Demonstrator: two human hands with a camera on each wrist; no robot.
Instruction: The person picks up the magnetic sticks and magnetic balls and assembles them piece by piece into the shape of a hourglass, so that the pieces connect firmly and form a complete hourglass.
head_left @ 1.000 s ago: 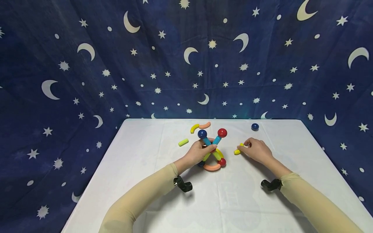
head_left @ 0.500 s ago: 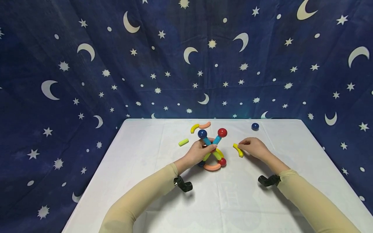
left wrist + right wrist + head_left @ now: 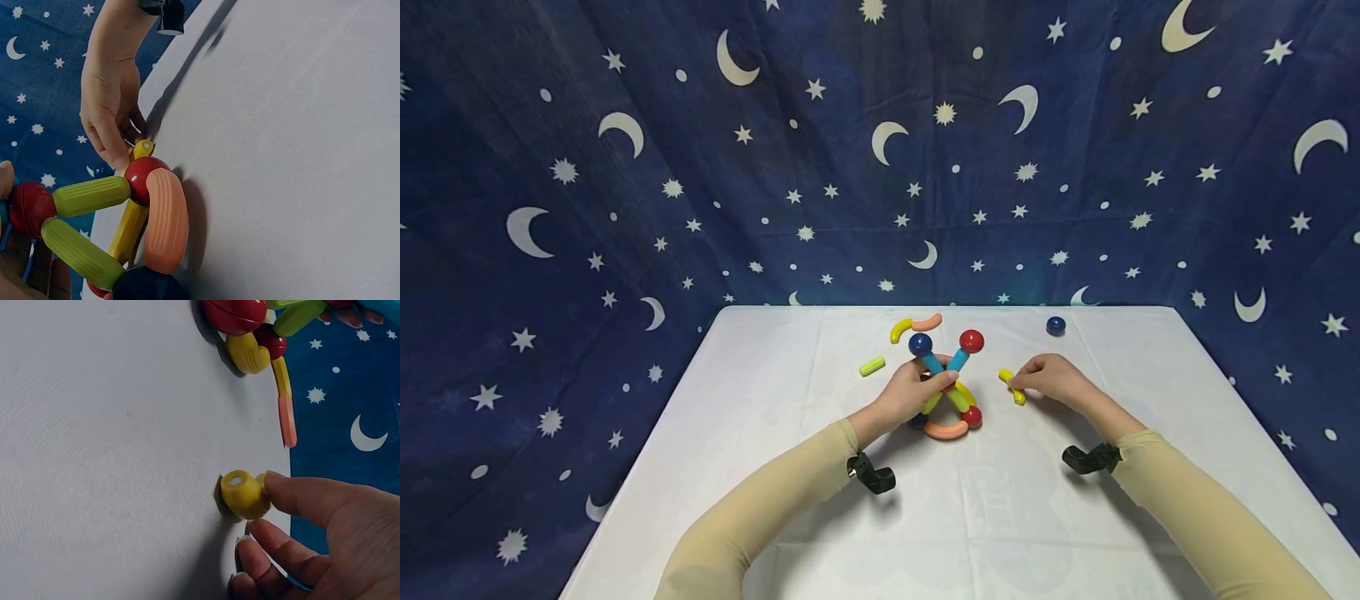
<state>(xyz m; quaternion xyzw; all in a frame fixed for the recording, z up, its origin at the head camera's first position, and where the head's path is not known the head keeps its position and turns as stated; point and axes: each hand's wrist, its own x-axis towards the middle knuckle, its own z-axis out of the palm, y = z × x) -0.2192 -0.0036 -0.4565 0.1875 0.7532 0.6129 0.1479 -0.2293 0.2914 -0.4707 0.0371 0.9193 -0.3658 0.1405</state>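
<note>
My left hand grips a magnetic ball-and-rod model around its middle, partly hiding the red balls there. Two light blue rods rise from it to a dark blue ball and a red ball. Below, green rods run to a lower red ball and a dark blue one, joined by a curved peach rod. To its right, my right hand pinches a curved yellow rod between thumb and fingers, low over the white cloth; its end shows a silvery magnet.
Behind the model lie a curved yellow rod and a peach one, end to end. A short green rod lies left of the model. A loose dark blue ball sits toward the back right, near the starry curtain.
The yellow rod in my right hand has turned, now slanting from back left to front right. The right hand has shifted slightly left. My left hand and the model have stayed put.
</note>
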